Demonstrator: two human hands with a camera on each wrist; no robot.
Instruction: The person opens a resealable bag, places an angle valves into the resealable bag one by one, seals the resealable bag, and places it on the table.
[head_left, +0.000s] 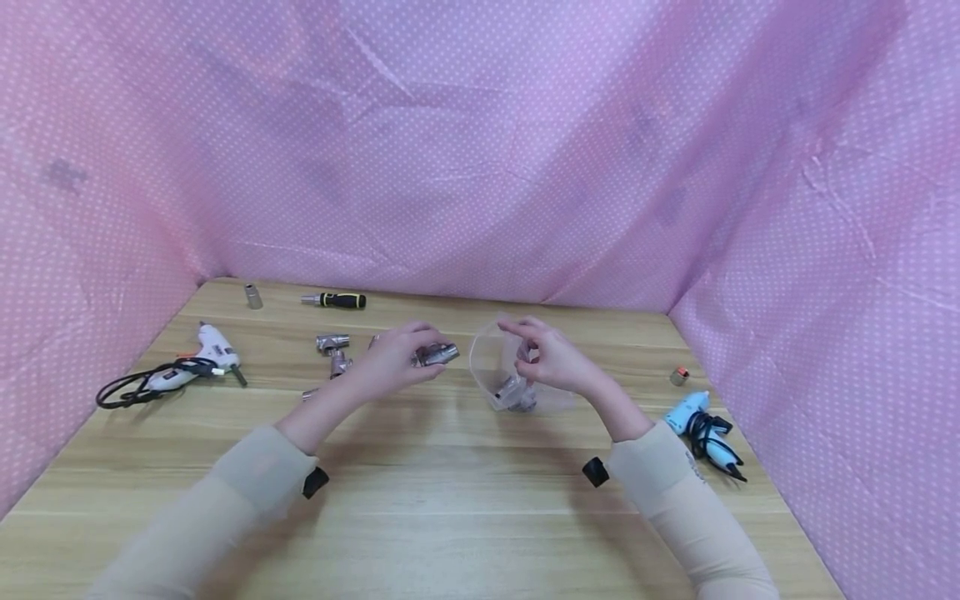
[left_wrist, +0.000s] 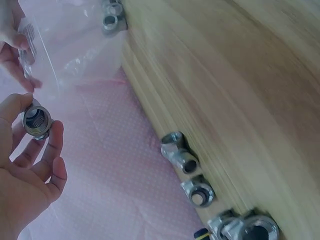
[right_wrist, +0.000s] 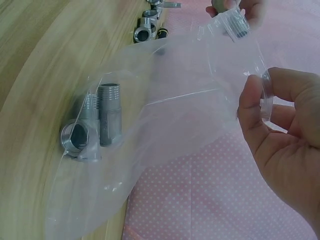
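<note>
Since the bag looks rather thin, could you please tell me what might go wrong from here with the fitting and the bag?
1. The right hand pinches only one edge of the clear plastic bag, so the mouth may sag and the metal fitting held by the left hand could miss.
2. Two threaded fittings already weigh the bag down; another, if dropped in, might tear the film.
3. A missed fitting could roll across the wooden table.

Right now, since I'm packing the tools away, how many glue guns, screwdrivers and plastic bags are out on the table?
Glue guns: 2, the white glue gun and the blue glue gun
Screwdrivers: 1, the screwdriver at the back
Plastic bags: 1, the plastic bag pinched by the right hand
Total: 4
</note>
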